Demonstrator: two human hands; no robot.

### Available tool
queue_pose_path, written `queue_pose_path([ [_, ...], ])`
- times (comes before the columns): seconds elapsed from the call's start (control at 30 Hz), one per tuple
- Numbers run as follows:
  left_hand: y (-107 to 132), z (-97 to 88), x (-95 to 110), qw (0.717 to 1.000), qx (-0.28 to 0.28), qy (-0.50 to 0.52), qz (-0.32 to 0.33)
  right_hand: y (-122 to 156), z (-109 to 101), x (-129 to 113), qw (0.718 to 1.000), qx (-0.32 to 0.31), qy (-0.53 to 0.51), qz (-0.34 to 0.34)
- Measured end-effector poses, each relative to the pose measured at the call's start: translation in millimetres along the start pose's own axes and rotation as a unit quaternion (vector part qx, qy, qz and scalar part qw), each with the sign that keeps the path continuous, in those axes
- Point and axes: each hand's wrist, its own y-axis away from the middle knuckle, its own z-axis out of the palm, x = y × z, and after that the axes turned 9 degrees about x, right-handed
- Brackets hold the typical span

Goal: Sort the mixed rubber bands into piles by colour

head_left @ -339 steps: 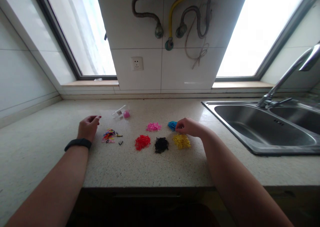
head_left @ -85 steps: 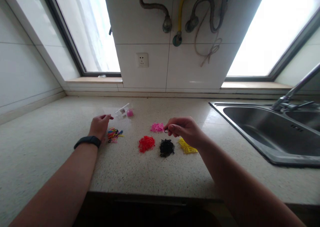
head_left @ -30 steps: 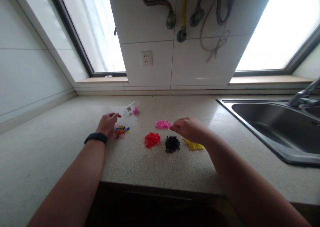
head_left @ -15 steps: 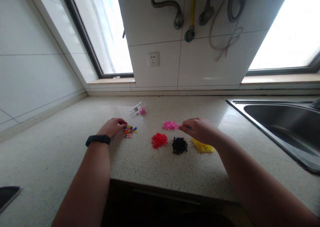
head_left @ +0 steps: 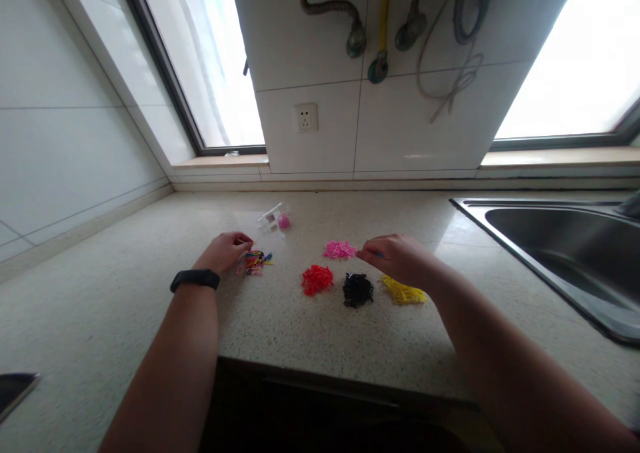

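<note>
Small elastic bands lie sorted in heaps on the speckled counter (head_left: 310, 333): pink (head_left: 340, 249), red (head_left: 317, 280), black (head_left: 358, 290) and yellow (head_left: 404, 292). A mixed-colour heap (head_left: 256, 262) sits to the left. My left hand (head_left: 223, 252), with a black wristband, rests beside the mixed heap with its fingers curled and its fingertips touching the heap. My right hand (head_left: 400, 260) hovers just right of the pink heap with its fingers pinched together; a speck of blue shows at the fingertips. What either pinch holds is too small to make out.
A small clear packet with a pink item (head_left: 277, 220) lies behind the mixed heap. A steel sink (head_left: 560, 253) takes up the right side. A dark flat object (head_left: 14, 390) pokes in at the lower left edge. The tiled wall carries a socket (head_left: 306, 116) and hoses.
The view has swung left, so the tap has left the frame. My left hand has closed in onto the mixed heap. My right hand has moved from above the black heap to beside the pink one.
</note>
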Motion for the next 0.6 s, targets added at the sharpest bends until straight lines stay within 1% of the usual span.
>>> queue_pose_path([
  [0.2,0,0.9,4,0.996,0.008,0.090,0.004,0,0,0,1.000,0.001,0.005,0.005],
  [0.33,4,3.4,14,0.989,0.008,0.149,0.005,0,0,1,1.000,0.010,0.001,0.004],
  [0.47,9,10.0,32,0.978,0.001,0.211,0.004,0,-2,-1,1.000,0.027,0.000,0.006],
  [0.53,13,15.1,46,0.973,0.003,0.232,0.009,0,-3,-4,0.999,0.035,-0.002,0.005],
  [0.6,19,20.2,63,0.971,-0.002,0.238,0.028,-1,-4,-5,0.999,0.042,-0.003,0.003],
])
